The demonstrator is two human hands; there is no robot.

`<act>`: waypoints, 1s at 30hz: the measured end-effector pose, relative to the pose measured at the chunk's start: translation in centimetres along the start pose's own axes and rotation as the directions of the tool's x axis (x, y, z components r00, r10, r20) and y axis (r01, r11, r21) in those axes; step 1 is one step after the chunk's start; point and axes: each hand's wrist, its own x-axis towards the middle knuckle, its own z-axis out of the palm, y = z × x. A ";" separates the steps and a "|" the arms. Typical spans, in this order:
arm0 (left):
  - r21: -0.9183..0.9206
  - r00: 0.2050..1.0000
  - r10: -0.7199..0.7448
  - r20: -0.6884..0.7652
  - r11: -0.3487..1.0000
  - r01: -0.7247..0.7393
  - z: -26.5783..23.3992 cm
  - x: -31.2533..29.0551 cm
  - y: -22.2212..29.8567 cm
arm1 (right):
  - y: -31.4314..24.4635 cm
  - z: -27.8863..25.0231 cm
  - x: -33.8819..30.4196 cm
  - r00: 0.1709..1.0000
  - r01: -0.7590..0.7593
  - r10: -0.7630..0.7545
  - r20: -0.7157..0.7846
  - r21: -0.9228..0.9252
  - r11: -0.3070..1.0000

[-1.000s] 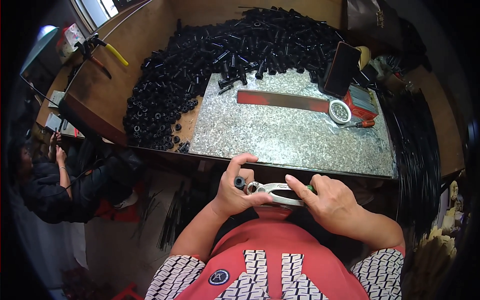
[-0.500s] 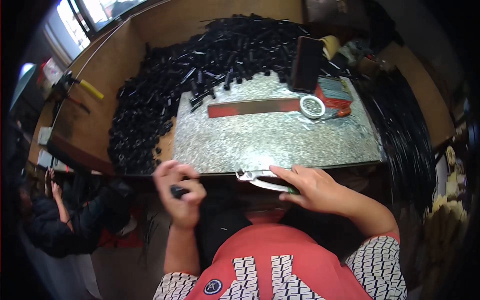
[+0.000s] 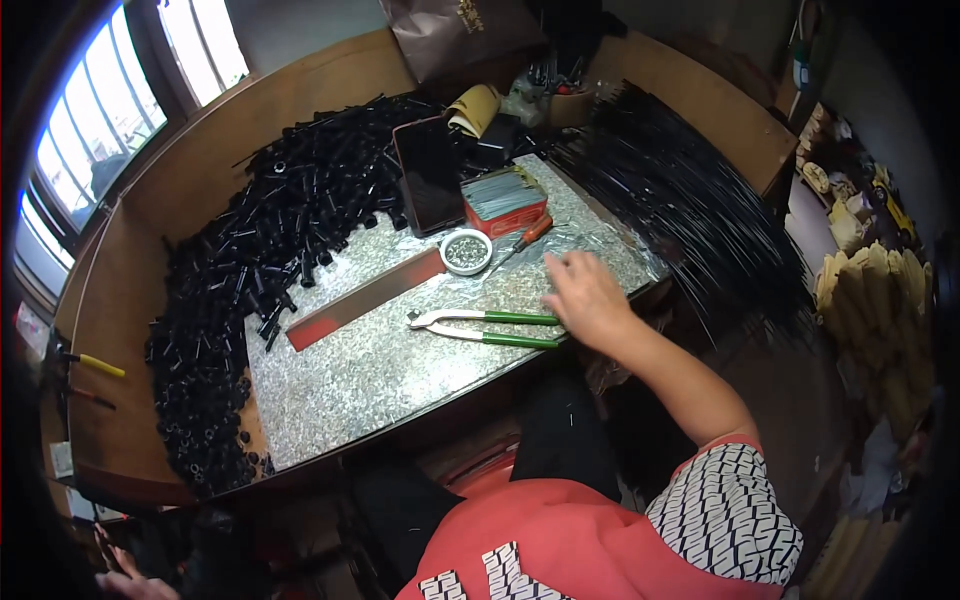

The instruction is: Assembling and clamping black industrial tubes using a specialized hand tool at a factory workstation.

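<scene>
Pliers (image 3: 490, 316) are lying near the front edge of the speckled table (image 3: 340, 425), metal jaws facing left, green handles ending beside the right hand (image 3: 588, 298), which is hanging open, apparently gripping nothing; the left hand isn't showing. Much is seemingly remaining, nothing recognisably finished: glossy black tubes (image 3: 290, 205) are heaping along the back and left edges, slender black rods (image 3: 690, 200) fanning past the right.

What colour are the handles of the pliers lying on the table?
The handles are green, seen best in the head view.

Green-handled pliers (image 3: 490, 317), spread open, flat on speckled slab (image 3: 340, 400)
</scene>
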 end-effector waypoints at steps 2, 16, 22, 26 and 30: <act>0.103 0.976 -0.207 -0.069 0.972 0.213 -0.7 -2.3 -2.9 | 4.1 -0.3 -0.1 0.992 -0.125 0.120 -0.049 -0.126 0.984; 0.793 0.501 -0.790 -0.352 0.033 0.609 -15.8 -23.0 -31.1 | 17.7 2.3 1.0 0.831 -0.469 0.556 -0.001 -0.537 0.701; 0.799 0.644 -0.705 -0.297 0.186 0.571 -9.7 -18.3 -29.3 | 19.3 4.4 1.1 0.909 -0.392 0.395 -0.135 -0.599 0.698; 0.825 0.614 -0.719 -0.325 0.103 0.556 -8.5 -17.3 -29.3 | 19.0 4.4 0.7 0.925 -0.380 0.317 -0.209 -0.507 0.774; 0.832 0.736 -0.647 -0.202 0.283 0.478 -4.5 -15.8 -28.6 | 18.8 3.7 0.6 0.909 -0.411 0.384 -0.160 -0.485 0.772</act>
